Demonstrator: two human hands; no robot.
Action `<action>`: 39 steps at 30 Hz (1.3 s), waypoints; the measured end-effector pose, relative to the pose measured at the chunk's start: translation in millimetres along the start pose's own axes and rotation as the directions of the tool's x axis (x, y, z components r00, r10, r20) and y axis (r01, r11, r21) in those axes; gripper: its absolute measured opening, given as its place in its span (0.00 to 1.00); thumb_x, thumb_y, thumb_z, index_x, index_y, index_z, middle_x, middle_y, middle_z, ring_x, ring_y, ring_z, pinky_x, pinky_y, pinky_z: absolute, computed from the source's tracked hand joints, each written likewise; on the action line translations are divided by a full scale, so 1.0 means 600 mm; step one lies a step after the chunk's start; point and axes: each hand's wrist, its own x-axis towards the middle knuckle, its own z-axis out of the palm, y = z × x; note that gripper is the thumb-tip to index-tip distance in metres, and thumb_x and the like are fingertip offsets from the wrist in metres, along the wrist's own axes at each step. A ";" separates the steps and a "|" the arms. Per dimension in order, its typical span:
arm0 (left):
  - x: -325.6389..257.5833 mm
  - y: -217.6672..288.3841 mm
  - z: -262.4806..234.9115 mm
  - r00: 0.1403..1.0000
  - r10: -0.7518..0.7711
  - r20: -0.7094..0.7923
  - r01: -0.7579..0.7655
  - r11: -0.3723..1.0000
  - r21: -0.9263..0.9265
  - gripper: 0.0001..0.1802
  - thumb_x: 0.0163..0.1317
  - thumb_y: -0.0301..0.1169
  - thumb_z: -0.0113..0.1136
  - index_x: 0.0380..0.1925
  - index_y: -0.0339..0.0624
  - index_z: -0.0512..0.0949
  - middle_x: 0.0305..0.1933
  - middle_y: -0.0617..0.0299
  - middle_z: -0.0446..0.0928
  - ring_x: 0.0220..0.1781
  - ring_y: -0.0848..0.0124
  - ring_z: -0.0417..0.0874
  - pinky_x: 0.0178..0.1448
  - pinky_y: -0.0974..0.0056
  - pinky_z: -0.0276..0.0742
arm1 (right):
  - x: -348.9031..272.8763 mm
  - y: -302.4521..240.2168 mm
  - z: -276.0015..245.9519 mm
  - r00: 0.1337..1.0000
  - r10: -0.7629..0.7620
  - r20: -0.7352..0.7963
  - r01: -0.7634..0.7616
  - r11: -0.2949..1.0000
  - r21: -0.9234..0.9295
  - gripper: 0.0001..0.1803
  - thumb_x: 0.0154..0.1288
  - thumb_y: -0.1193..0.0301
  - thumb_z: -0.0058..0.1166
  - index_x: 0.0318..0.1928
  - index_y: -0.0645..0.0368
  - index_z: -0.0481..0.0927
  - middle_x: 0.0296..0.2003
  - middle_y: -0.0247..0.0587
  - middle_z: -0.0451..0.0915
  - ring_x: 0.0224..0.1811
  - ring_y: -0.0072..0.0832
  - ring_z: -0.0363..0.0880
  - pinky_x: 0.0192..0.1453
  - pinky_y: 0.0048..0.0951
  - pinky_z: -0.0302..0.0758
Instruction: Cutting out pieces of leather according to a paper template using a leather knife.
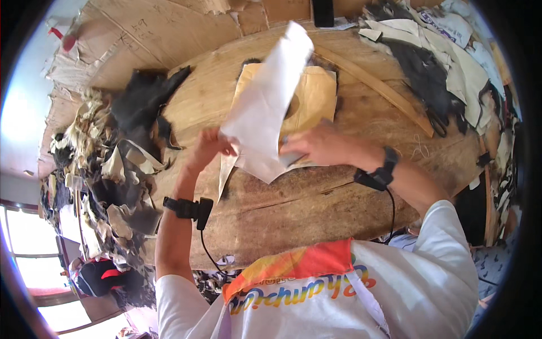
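Note:
A pale, smooth sheet (262,107), perhaps hide, stands tilted up over the middle of the wooden board, its upper end blurred. My left hand (212,148) is closed, pinching the sheet's lower left edge. At the sheet's lower right is my right hand (322,144), its fingers bent together and slightly smeared by motion. Something flat and grey (292,157) shows under those fingers; its kind is unclear. Behind the sheet lies a yellow-brown pattern piece (316,93) with a dark round spot, partly hidden. Dark fur peeks out around its edges.
A long wooden strip (375,83) lies slanting on the board (271,212). Black and cream hide scraps heap up at left (107,169) and right (435,68). Cardboard (164,37) borders the far side. Straps with cables (375,174) circle both my wrists.

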 end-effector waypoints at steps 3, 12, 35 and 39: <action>0.047 0.021 0.013 0.984 0.042 -0.173 -0.088 0.961 -0.264 0.11 0.65 0.32 0.56 0.33 0.34 0.77 0.26 0.58 0.80 0.21 0.75 0.81 0.25 0.75 0.76 | -0.020 0.022 -0.045 0.973 0.203 -0.111 -0.188 0.973 0.133 0.18 0.57 0.77 0.55 0.50 0.49 0.78 0.37 0.36 0.80 0.31 0.30 0.80 0.32 0.27 0.76; 0.169 0.021 0.018 0.929 -0.266 -0.257 0.220 0.956 -0.196 0.11 0.60 0.31 0.61 0.32 0.31 0.77 0.22 0.58 0.78 0.17 0.75 0.79 0.19 0.73 0.74 | 0.058 -0.014 -0.044 0.960 -0.167 -0.223 0.152 0.985 -0.083 0.08 0.55 0.75 0.54 0.37 0.56 0.81 0.30 0.38 0.77 0.26 0.33 0.81 0.30 0.32 0.77; 0.054 0.027 0.018 0.936 -0.094 -0.341 -0.069 0.897 -0.436 0.10 0.65 0.35 0.55 0.36 0.38 0.76 0.30 0.62 0.80 0.26 0.76 0.81 0.33 0.74 0.75 | -0.057 0.066 -0.024 0.988 0.111 0.111 -0.111 0.994 -0.004 0.06 0.55 0.70 0.53 0.32 0.57 0.79 0.29 0.39 0.79 0.32 0.40 0.80 0.34 0.40 0.73; 0.086 0.014 0.004 0.905 -0.169 -0.390 -0.084 0.827 -0.555 0.07 0.64 0.31 0.55 0.34 0.39 0.76 0.30 0.61 0.80 0.27 0.75 0.81 0.32 0.73 0.75 | -0.048 0.021 -0.069 0.931 0.361 -0.050 -0.357 0.931 0.072 0.12 0.49 0.77 0.56 0.38 0.57 0.80 0.31 0.41 0.78 0.34 0.39 0.79 0.37 0.35 0.75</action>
